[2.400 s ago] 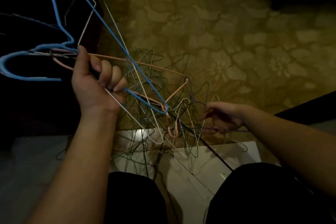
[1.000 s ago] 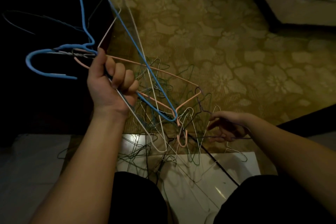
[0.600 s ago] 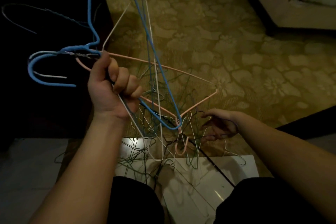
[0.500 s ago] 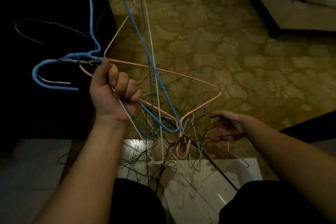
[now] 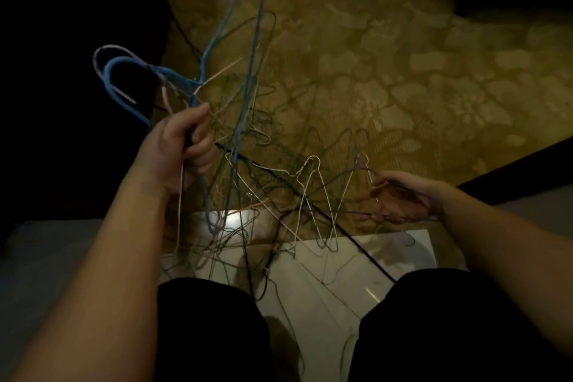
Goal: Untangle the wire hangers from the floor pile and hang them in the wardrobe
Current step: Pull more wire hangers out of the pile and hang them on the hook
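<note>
Now your left hand (image 5: 179,149), fist closed round the necks of the blue hanger (image 5: 136,77) and its companions, has swung that bundle more upright than a moment ago, though its lower wires remain snagged. Your right hand (image 5: 400,198) lies loosely spread, thin wire crossing its palm. The pile (image 5: 279,195), thin springy coated wire, sprawls across patterned carpet (image 5: 403,71) and glossy tile (image 5: 341,273).
</note>
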